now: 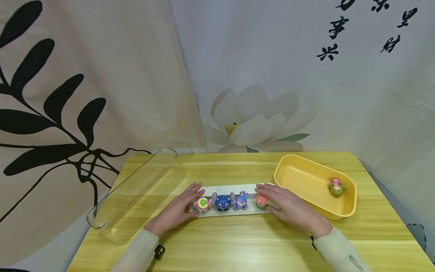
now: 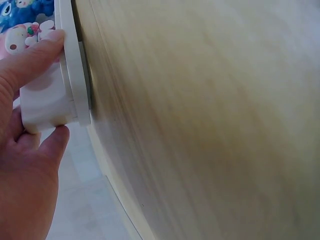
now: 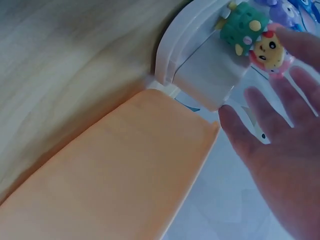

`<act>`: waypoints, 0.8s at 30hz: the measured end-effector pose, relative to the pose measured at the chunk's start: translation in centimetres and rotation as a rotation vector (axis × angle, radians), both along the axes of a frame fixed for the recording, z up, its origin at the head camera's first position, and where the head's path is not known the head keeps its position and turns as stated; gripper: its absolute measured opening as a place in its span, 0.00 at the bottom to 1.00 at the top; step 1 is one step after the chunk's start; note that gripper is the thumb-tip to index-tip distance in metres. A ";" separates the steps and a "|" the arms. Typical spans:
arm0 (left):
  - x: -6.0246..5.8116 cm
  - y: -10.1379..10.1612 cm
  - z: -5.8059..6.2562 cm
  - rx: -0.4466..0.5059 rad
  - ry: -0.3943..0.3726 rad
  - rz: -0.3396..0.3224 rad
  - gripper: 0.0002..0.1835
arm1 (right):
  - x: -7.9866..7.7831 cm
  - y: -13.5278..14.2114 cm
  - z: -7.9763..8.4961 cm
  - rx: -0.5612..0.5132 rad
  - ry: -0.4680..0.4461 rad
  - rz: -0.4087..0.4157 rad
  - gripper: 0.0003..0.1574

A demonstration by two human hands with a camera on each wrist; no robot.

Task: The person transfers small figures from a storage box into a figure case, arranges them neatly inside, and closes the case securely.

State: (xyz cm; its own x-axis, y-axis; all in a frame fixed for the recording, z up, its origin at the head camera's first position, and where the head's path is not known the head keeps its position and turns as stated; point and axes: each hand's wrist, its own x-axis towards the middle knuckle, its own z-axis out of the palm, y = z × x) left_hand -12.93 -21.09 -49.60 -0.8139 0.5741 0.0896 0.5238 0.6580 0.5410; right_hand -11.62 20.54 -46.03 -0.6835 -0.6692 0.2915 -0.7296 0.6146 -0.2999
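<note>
A long white display stand (image 1: pixel 231 214) lies near the table's middle. Along it stand a pink figurine with a green-and-white swirl (image 1: pixel 202 204), a blue big-eared figurine (image 1: pixel 222 203), a purple long-eared figurine (image 1: pixel 240 201) and a pink-and-green figurine (image 1: pixel 262 202). My left hand (image 1: pixel 179 207) grips the stand's left end; in the left wrist view its digits lie over the rim and against the end wall (image 2: pixel 47 102). My right hand (image 1: pixel 289 204) is spread at the right end, one fingertip at the corner and another digit overlapping the pink-and-green figurine (image 3: pixel 255 37).
A yellow tray (image 1: pixel 306 166) sits just right of the stand, holding a green figurine with a pink top (image 1: pixel 336 187). To the left, a long clear cover (image 1: pixel 136 200) lies slanted across the table (image 1: pixel 221 249) and its left edge. A printed curtain (image 1: pixel 136 75) hangs behind.
</note>
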 end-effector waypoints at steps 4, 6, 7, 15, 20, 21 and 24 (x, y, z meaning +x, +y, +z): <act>0.0 0.0 -0.1 -0.004 0.006 0.001 0.45 | -0.3 0.1 -0.1 0.025 0.036 0.032 0.43; 0.0 -0.1 -0.2 -0.004 0.008 0.001 0.45 | -0.5 0.1 -0.2 0.026 0.067 0.043 0.40; 0.0 -0.1 -0.2 -0.003 0.009 0.000 0.45 | -0.6 0.1 -0.2 0.023 0.079 0.047 0.38; -0.1 -0.1 -0.3 -0.012 0.015 -0.003 0.45 | -0.4 -0.7 -0.3 0.016 0.085 -0.044 0.25; 0.0 0.0 -0.1 -0.022 0.002 0.004 0.45 | 0.0 -1.6 -0.8 0.005 0.142 -0.114 0.24; 0.0 0.0 -0.1 -0.025 0.001 0.004 0.45 | 0.0 -1.7 -0.9 0.003 0.148 -0.124 0.25; 0.0 0.0 -0.1 -0.034 0.001 0.007 0.46 | 0.1 -2.0 -1.1 0.005 0.157 -0.151 0.26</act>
